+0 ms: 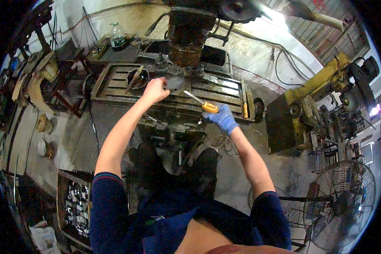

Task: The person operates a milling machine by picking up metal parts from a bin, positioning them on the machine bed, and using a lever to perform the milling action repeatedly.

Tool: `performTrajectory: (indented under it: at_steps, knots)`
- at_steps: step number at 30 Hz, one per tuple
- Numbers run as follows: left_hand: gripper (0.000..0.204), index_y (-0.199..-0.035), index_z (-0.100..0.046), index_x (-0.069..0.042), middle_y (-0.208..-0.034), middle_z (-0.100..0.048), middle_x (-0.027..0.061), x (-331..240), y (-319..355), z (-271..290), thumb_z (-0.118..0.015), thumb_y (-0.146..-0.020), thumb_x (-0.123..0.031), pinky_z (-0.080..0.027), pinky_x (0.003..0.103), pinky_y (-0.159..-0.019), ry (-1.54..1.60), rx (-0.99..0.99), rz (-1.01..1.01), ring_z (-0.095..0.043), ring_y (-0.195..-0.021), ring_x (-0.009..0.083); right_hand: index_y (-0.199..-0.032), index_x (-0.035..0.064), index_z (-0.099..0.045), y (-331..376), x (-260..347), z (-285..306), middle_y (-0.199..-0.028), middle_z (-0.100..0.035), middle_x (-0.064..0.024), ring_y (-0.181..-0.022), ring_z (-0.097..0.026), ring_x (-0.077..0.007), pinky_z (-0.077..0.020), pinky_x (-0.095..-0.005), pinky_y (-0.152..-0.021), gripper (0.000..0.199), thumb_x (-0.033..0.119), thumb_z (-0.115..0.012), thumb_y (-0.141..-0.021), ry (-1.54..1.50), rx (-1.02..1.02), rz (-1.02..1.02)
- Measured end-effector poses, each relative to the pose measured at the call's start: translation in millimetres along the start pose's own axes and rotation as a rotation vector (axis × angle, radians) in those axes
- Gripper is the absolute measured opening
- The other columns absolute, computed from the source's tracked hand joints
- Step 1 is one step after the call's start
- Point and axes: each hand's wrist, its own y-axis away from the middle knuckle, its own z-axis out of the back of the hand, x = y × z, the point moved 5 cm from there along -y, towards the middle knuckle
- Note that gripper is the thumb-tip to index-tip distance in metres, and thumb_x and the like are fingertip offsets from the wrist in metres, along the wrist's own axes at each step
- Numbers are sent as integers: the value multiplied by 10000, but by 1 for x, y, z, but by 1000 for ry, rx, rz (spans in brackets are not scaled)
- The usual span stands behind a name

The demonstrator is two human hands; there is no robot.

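My bare left hand point(157, 90) is closed on the edge of a flat grey metal piece point(176, 84), blurred, held over the slotted machine table point(154, 100). My right hand point(223, 118), in a blue glove, grips a screwdriver point(210, 107) by its yellow handle. Its shaft points up and left, and the tip comes close to the metal piece; I cannot tell whether they touch. Left of my left hand, a dark round bowl point(144, 78) sits on the table with a brush-like wooden handle point(135, 77) leaning in it.
The machine head point(189, 38) hangs over the table. Another yellow-handled tool point(245, 110) lies at the table's right end. A crate of metal parts point(62, 199) stands low at left, a fan point(340, 203) at lower right. A clear bottle point(117, 36) stands behind, at left.
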Motion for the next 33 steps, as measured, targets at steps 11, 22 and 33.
performTrajectory:
  at_steps: [11,22,33]
  knots:
    - [312,-855,-610,-90,-814,-622,125,-8,-38,-29,-579,-742,-379,-475,411,-682,-278,13,33,-595,-806,292,-851,52,-648,11,-63,-35,-772,-631,-168,-718,-611,-311,-467,-348,-651,460,479,-635,-681,377,-116,-249]
    - [185,-858,-625,-43,-743,-613,173,-15,-50,-38,-590,-694,-120,-468,407,-653,-161,-75,-128,-593,-726,333,-949,74,-633,69,-81,-2,-895,-631,-157,-831,-598,-309,-467,-369,-745,473,471,-614,-692,154,-135,-208]
    - [180,-910,-602,-39,-775,-616,159,-13,-59,-61,-579,-758,-133,-460,411,-637,-181,-285,-251,-588,-711,340,-903,35,-634,129,-45,67,-879,-625,-180,-818,-599,-310,-463,-381,-739,390,383,-611,-726,-30,-203,-332]
